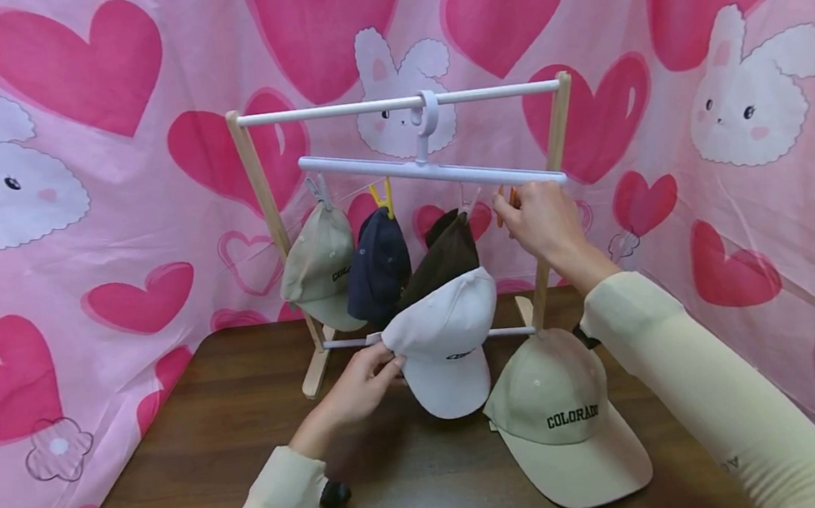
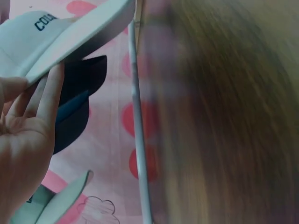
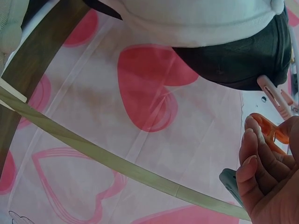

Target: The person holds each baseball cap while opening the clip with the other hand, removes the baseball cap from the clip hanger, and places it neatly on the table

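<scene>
My left hand (image 1: 363,383) pinches the edge of a white cap (image 1: 449,325) between thumb and fingers, holding it above the table with its brim tilted down. In the left wrist view the thumb lies on the brim and the fingers under it. Up at the right end of a white hanger (image 1: 477,172), my right hand (image 1: 545,217) pinches an orange clothespin (image 3: 267,126). Close to those fingers, in the right wrist view, are a dark green clothespin (image 3: 230,184) and a pink clothespin (image 3: 275,98), which grips a dark brown cap (image 1: 449,253).
The hanger slants down rightward from the rack's top bar (image 1: 331,112). A beige cap (image 1: 317,256) and a navy cap (image 1: 377,266) hang at its left, the navy one from a yellow clothespin (image 1: 383,198). Another beige cap (image 1: 566,420) lies on the wooden table (image 1: 199,479), front right.
</scene>
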The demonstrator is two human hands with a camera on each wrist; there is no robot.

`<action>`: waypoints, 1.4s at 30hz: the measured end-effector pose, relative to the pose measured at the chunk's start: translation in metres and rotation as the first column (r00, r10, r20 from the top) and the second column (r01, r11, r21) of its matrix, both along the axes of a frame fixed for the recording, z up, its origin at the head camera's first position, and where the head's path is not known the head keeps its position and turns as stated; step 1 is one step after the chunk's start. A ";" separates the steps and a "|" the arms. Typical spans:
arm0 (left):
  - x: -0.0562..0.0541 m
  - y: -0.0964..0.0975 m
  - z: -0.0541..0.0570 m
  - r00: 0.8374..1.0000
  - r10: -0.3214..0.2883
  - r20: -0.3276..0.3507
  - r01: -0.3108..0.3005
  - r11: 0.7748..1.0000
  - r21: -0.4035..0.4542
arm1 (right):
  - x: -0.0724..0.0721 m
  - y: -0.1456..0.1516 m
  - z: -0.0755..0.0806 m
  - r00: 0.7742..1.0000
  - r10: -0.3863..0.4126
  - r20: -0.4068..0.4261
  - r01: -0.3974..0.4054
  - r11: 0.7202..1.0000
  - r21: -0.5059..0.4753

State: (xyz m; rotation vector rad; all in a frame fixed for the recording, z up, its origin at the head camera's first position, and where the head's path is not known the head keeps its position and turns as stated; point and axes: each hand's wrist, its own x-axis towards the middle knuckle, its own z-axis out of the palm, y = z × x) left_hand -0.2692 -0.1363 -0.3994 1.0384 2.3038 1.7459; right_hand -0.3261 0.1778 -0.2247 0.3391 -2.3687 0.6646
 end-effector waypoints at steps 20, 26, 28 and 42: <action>0.007 -0.025 0.007 0.992 -0.100 0.080 0.101 0.995 -0.011 | 0.002 0.000 0.001 1.000 -0.015 -0.009 0.015 1.000 -0.005; 0.008 -0.034 0.009 0.980 -0.153 0.124 0.156 0.988 -0.010 | 0.003 0.001 0.000 1.000 -0.021 -0.012 0.021 1.000 -0.011; 0.009 -0.037 0.008 0.977 -0.164 0.137 0.167 0.986 -0.010 | 0.002 0.001 0.000 1.000 -0.022 -0.010 0.022 1.000 -0.010; 0.010 -0.054 -0.001 0.937 -0.284 0.206 0.283 0.959 0.034 | 0.003 0.000 0.001 1.000 -0.009 0.010 0.009 1.000 -0.022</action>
